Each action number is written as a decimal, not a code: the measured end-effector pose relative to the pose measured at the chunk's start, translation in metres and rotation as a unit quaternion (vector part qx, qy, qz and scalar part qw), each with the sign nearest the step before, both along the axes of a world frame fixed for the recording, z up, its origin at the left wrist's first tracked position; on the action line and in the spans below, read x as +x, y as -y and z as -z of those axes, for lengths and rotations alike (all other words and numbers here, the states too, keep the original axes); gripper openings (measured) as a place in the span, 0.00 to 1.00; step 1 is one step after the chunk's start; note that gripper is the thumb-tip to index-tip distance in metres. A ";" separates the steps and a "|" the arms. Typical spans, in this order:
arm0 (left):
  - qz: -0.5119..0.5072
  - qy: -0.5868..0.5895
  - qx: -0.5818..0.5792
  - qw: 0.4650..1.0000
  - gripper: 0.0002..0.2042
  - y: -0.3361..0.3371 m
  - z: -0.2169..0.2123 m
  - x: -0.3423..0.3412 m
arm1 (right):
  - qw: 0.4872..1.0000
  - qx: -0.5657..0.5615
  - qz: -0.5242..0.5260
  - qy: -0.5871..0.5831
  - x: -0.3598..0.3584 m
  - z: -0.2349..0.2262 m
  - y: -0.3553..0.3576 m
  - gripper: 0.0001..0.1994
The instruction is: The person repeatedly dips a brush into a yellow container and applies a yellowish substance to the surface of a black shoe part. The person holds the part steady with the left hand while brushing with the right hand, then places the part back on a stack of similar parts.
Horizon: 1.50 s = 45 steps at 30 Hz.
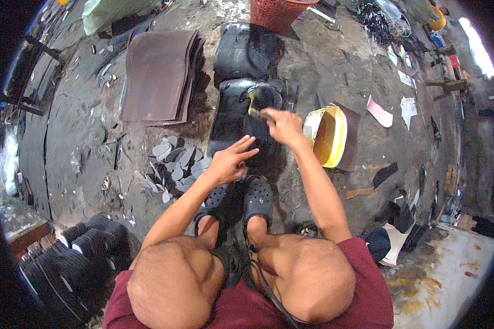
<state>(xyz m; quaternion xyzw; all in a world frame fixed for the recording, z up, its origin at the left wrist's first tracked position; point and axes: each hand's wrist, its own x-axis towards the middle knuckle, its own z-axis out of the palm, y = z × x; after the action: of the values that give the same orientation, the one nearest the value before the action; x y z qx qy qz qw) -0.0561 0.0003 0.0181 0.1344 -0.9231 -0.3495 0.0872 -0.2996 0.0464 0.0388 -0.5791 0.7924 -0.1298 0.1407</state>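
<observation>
My right hand (285,127) is closed round a brush (253,112) whose end is coated in something yellowish. The brush touches a shiny wet patch on a black sheet (230,116) lying on the ground in front of my feet. At the sheet's near edge, my left hand (229,162) lies with its fingers stretched out and nothing in them. Just right of my right hand stands a cut-open white and yellow tub (335,137) holding amber, glue-like liquid. A second glossy black sheet (239,55) lies beyond the first.
Left of the black sheets is a stack of brown sheets (158,77). Small grey oval pieces (175,164) are heaped by my left forearm. A red basket (277,13) stands at the far side. Many black sole-shaped pieces (66,274) fill the lower left. Scraps litter the right.
</observation>
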 end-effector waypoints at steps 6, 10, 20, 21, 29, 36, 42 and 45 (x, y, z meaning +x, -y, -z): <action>-0.480 -0.057 0.193 0.854 0.21 0.002 0.033 0.045 | 0.996 -0.034 -0.083 -0.002 0.051 -0.007 -0.076 0.23; -0.502 0.031 0.362 0.785 0.27 0.013 0.055 0.046 | 0.990 -0.073 -0.114 -0.027 0.061 -0.003 -0.095 0.25; -0.501 -0.032 0.443 0.743 0.29 0.005 0.027 0.042 | 0.987 -0.159 0.023 0.012 0.044 -0.030 -0.009 0.19; -0.501 -0.038 0.436 0.747 0.29 0.005 0.034 0.040 | 0.988 -0.115 -0.031 -0.095 0.050 -0.008 -0.002 0.19; -0.501 -0.056 0.480 0.718 0.30 0.004 0.036 0.046 | 0.996 0.059 -0.026 -0.057 -0.013 -0.041 0.108 0.22; -0.493 -0.025 0.496 0.715 0.29 0.008 0.040 0.059 | 0.990 0.107 -0.096 0.012 0.028 -0.016 0.054 0.24; -0.475 -0.051 0.523 0.705 0.27 0.001 0.020 0.052 | 0.989 0.013 -0.145 0.009 0.076 -0.009 -0.030 0.22; -0.489 -0.049 0.515 0.702 0.27 0.000 0.017 0.048 | 0.985 -0.044 -0.164 -0.014 0.089 -0.002 -0.056 0.21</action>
<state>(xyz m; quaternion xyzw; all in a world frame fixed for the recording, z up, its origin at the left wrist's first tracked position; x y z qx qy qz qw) -0.0085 0.0005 0.0016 0.5735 -0.3983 -0.6850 0.2077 -0.2109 0.1027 0.0406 -0.7088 0.6819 -0.1314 0.1236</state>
